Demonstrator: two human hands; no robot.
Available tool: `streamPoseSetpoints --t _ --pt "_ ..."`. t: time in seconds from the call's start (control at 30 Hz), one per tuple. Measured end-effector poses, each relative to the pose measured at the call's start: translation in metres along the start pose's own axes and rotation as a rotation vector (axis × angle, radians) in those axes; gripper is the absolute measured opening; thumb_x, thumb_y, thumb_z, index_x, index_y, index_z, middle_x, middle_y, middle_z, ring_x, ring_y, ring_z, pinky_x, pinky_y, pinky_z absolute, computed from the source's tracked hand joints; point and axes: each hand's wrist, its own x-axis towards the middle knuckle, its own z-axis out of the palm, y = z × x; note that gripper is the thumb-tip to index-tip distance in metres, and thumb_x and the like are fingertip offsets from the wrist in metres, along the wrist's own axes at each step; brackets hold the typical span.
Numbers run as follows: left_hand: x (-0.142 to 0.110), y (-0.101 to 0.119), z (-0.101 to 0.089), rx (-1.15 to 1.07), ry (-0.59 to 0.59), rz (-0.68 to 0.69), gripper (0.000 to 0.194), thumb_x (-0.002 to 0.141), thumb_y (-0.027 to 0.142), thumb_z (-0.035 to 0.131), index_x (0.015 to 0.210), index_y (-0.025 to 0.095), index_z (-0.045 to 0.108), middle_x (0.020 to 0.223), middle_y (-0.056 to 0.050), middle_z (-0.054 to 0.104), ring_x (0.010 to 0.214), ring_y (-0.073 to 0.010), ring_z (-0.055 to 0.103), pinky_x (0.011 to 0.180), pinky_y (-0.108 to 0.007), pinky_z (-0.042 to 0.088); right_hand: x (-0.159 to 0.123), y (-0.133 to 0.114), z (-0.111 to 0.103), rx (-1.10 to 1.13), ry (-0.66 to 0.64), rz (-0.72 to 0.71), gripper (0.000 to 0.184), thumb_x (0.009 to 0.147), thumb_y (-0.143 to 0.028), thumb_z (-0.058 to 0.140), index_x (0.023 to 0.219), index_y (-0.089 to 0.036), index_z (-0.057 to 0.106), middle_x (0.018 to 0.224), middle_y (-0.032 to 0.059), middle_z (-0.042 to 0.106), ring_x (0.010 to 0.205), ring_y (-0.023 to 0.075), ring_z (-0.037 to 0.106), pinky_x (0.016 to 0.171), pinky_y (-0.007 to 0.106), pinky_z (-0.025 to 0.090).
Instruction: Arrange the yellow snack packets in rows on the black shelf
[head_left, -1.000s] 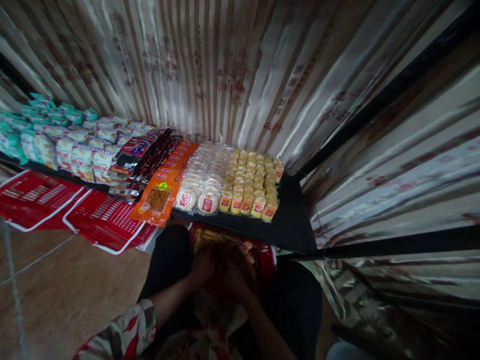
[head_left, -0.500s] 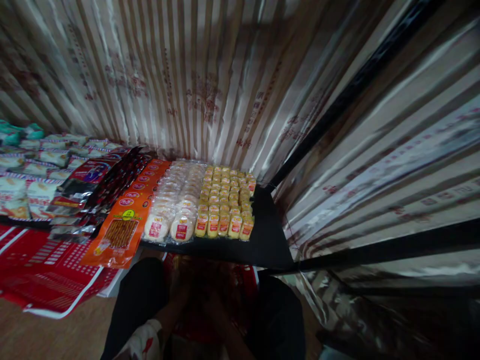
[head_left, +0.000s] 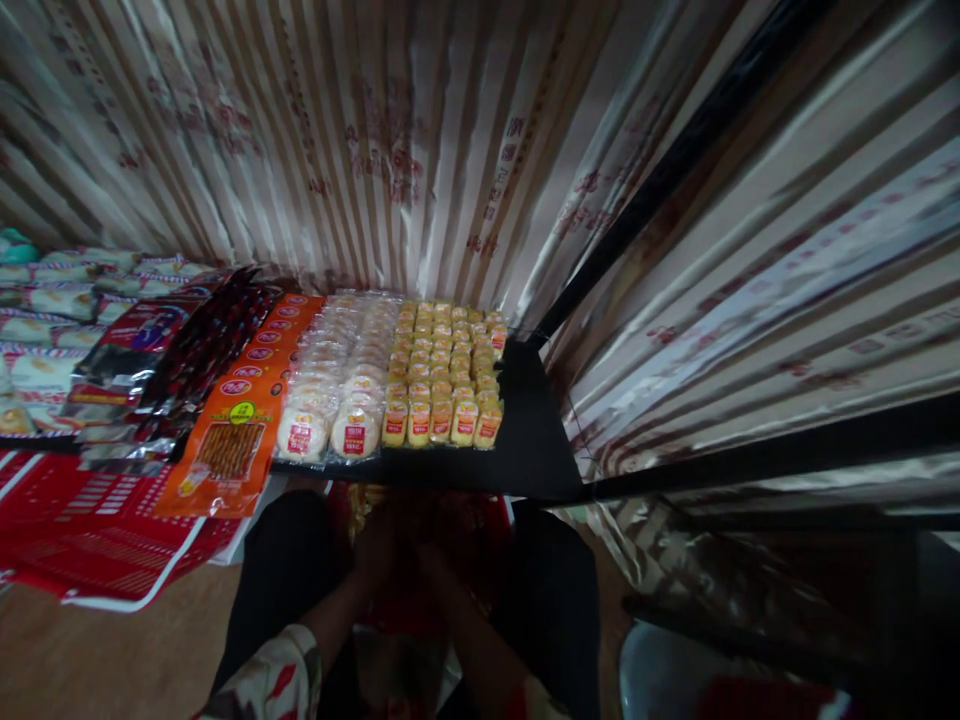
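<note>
Both forearms reach down between my knees into a red basket [head_left: 496, 522], below the front edge of a black shelf [head_left: 536, 450]. My left hand [head_left: 377, 548] is in deep shadow near some shiny gold-coloured wrappers [head_left: 363, 505]. Close beside it, my right hand [head_left: 435, 548] is just as dark. The fingers of both hands are lost in the gloom, so whatever they hold or touch does not show. On the shelf above stand rows of small yellow packaged cakes [head_left: 442, 420] and clear-wrapped round pale cakes [head_left: 355, 430].
Left along the shelf lie orange snack packets [head_left: 244, 410], dark red and black packets [head_left: 161, 345] and white packets [head_left: 45, 375]. Another red basket [head_left: 97, 530] with a white handle stands lower left. Striped sheeting [head_left: 442, 150] and a black pole [head_left: 645, 210] close in the shelf.
The view has tilted slightly, so the shelf and goods sit higher in the picture. More of both forearms shows, and both hands remain low in the red basket.
</note>
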Motion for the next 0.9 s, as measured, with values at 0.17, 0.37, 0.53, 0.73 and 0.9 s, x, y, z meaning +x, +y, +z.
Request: streamPoseSetpoints --t 0.17,0.37,0.53,0.73,0.9 --pt "-0.014 0.011 -0.018 -0.002 0.164 0.081 0.044 0.083 0.009 0.035 0.125 0.014 0.048 0.124 -0.013 0.054 0.115 -0.0213 0.049 0.097 -0.031 0.038 -0.001 -0.014 -0.004 0.182 0.054 0.008 0.048 0.073 -0.06 0.049 0.098 -0.023 0.067 0.107 0.0079 0.067 0.11 0.0244 0.055 0.094 0.041 0.041" --pt "-0.042 0.026 -0.042 -0.067 0.211 0.129 0.038 0.085 0.015 0.038 0.12 0.02 0.05 0.116 -0.009 0.052 0.1 -0.0196 0.056 0.085 -0.029 0.044 -0.028 -0.038 -0.006 0.453 0.059 -0.047 0.048 0.066 -0.056 0.06 0.096 -0.019 0.067 0.098 0.0076 0.07 0.1 0.0254 0.061 0.088 0.041 0.046" --pt "-0.063 0.035 -0.047 -0.255 0.286 0.253 0.038 0.082 0.015 0.042 0.119 0.023 0.049 0.116 -0.006 0.049 0.107 -0.017 0.052 0.091 -0.027 0.043 -0.052 -0.054 -0.017 0.57 0.157 -0.09 0.04 0.064 -0.049 0.065 0.089 -0.019 0.065 0.092 0.0054 0.07 0.089 0.0238 0.064 0.08 0.037 0.049" --pt "-0.077 0.056 -0.057 -0.415 0.394 0.392 0.03 0.085 0.022 0.042 0.115 0.018 0.05 0.113 -0.008 0.053 0.11 -0.0176 0.05 0.097 -0.031 0.041 -0.07 -0.076 -0.045 0.481 0.2 -0.251 0.038 0.073 -0.046 0.056 0.099 -0.019 0.062 0.096 0.0073 0.069 0.089 0.0243 0.064 0.075 0.036 0.051" --pt "-0.092 0.082 -0.071 -0.362 0.289 0.425 0.044 0.078 0.014 0.046 0.122 0.021 0.048 0.123 -0.006 0.05 0.117 -0.0184 0.046 0.103 -0.032 0.037 -0.081 -0.09 -0.066 0.603 0.212 -0.187 0.046 0.072 -0.044 0.056 0.111 -0.021 0.053 0.095 0.0074 0.068 0.08 0.0227 0.066 0.07 0.035 0.052"
